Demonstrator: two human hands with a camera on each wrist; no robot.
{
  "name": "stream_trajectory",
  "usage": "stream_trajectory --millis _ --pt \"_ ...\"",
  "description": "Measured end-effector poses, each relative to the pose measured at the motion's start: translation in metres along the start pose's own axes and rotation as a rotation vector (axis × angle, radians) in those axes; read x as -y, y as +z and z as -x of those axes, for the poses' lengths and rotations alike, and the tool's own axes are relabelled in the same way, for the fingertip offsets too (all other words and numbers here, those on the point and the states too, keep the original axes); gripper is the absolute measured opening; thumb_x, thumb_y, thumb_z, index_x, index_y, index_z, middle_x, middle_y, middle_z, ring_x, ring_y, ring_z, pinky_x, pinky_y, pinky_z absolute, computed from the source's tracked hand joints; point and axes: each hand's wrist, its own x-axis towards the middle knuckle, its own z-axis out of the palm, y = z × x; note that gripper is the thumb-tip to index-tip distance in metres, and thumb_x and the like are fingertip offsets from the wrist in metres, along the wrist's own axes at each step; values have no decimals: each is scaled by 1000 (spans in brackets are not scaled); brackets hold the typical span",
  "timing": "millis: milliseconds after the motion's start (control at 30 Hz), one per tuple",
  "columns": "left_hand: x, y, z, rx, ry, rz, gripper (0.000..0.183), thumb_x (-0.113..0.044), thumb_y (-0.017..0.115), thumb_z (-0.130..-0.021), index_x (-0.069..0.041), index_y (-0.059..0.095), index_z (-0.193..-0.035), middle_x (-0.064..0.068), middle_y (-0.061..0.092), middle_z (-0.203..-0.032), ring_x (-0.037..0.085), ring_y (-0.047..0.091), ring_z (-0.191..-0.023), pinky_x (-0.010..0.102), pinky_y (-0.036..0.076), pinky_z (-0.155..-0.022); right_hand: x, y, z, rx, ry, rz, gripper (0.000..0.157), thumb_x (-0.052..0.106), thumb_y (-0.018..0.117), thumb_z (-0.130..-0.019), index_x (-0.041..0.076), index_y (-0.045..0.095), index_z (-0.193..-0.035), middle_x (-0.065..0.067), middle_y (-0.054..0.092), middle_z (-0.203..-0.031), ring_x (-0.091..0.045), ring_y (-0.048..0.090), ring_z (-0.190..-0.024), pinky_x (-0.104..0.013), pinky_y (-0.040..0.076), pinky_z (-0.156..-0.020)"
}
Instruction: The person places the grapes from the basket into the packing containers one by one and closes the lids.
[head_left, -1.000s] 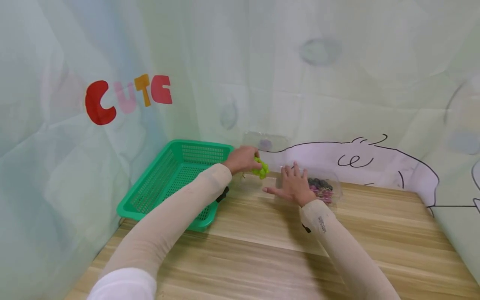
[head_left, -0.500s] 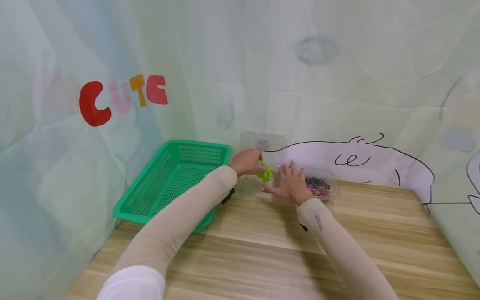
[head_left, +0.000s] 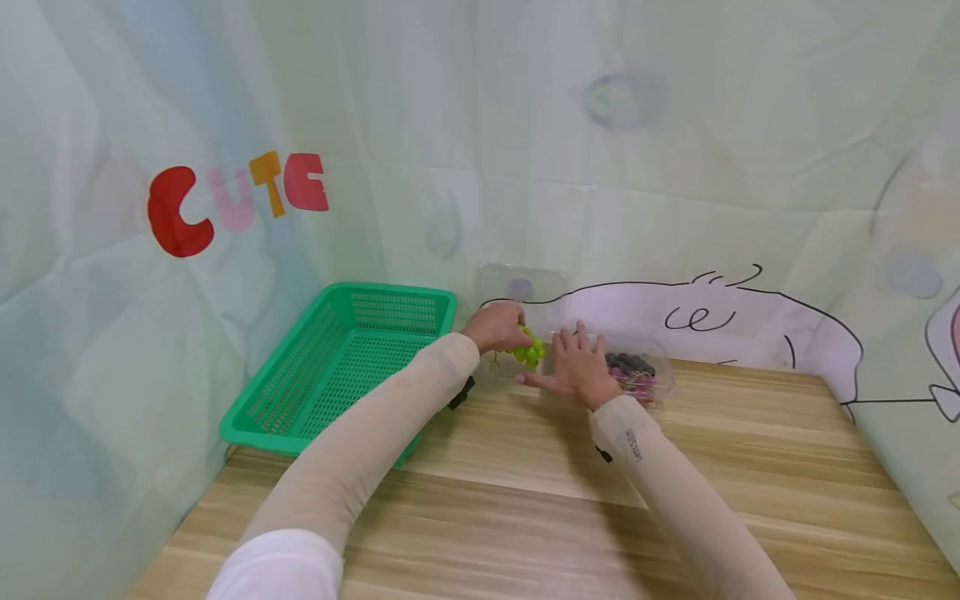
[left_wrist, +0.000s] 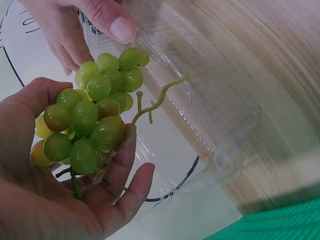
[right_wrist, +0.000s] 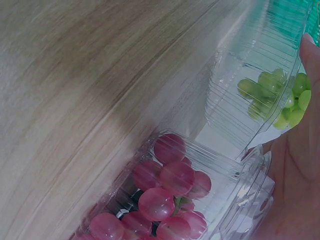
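My left hand holds a bunch of green grapes, its fingers curled under the bunch and a bare stem poking out. The grapes are over an opened clear plastic box at the back of the table. Just to the right, my right hand lies with fingers spread at the side of a second clear plastic box. That box contains pink grapes and dark grapes, partly covered by the right hand in the head view. In the right wrist view the green grapes show through clear plastic.
A green slotted basket stands at the left, close beside the left forearm. Printed curtains rise behind the wooden table and along its left side. The raised clear lid leans near the back curtain.
The left hand with the green grapes has shifted slightly rightward and down towards the opened box. The right hand stays spread in its place while the head view drifts a little.
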Motion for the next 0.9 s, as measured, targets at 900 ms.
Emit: stream_trajectory --millis 900 --pt "-7 22 -17 2 -66 1 40 -37 70 -94 -10 66 -123 3 71 -106 16 65 -81 31 57 -75 -2 1 -1 -2 3 2 120 90 41 -82 -2 27 -158 -19 27 -164 -46 11 -153 -73 12 -117"
